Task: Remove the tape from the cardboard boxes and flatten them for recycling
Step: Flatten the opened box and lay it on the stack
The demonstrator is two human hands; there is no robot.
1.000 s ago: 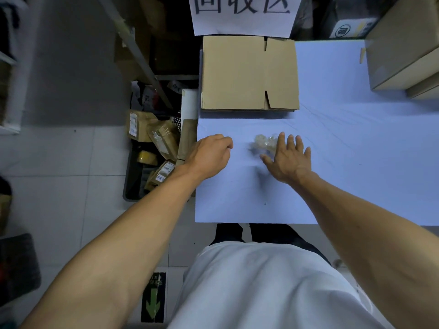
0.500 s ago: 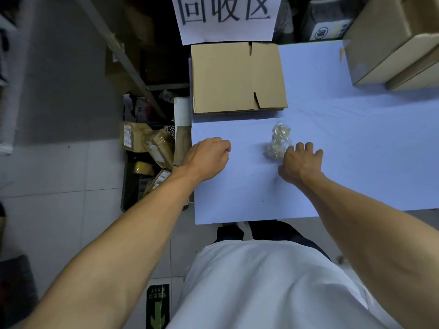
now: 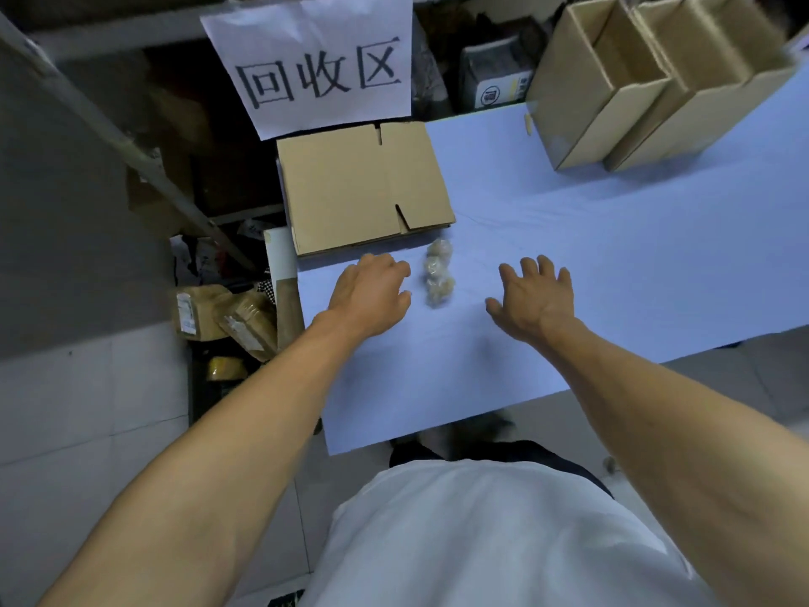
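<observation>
Item: wadded tape (image 3: 439,273), released a moment ago, table (image 3: 613,256) centre. My right hand (image 3: 536,300) now spread, empty; left hand (image 3: 372,295) loosely curled, empty. Flattened box (image 3: 363,186) at 11 o'clock; upright boxes (image 3: 648,76) at 1 o'clock come next, I judge.

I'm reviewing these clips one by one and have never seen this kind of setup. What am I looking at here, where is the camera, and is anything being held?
There is no machine: a person works with two bare hands, filmed by one wide-angle camera worn on the head, looking down. The left hand and the right hand hover over a table covered in pale blue sheet; neither holds anything. Between them lies a crumpled wad of clear tape. Beyond it rests a flattened brown cardboard box, under a white paper sign with Chinese characters. At the far right stand two open brown cardboard boxes, not yet flattened.
</observation>
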